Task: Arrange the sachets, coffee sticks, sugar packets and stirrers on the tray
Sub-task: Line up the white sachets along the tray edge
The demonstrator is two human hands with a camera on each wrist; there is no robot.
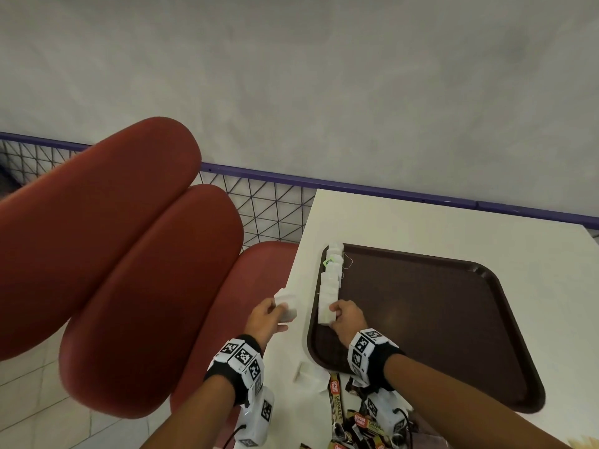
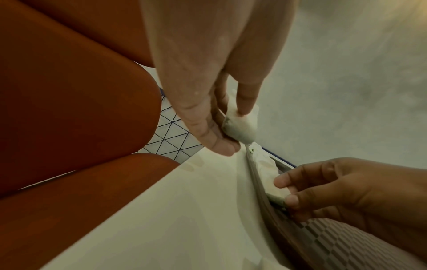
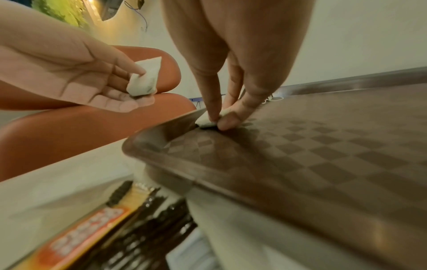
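Observation:
A dark brown tray [image 1: 453, 319] lies on the white table [image 1: 421, 222]. Along its left rim stands a row of white tea sachets [image 1: 330, 280]. My right hand [image 1: 337, 314] pinches the nearest sachet [image 3: 206, 120] of that row, down on the tray floor [image 3: 323, 146]. My left hand [image 1: 275, 314] hovers just off the table's left edge and holds a few white sachets [image 2: 240, 126] between thumb and fingers; the sachets [image 3: 144, 80] show in the right wrist view too. Coffee sticks [image 1: 356, 422] lie in a pile near the tray's front corner.
One white packet [image 1: 303, 372] lies on the table left of the tray's front corner. Red padded seats [image 1: 129, 254] stand to the left, a wire-mesh rail [image 1: 269, 202] behind them. Most of the tray floor is bare.

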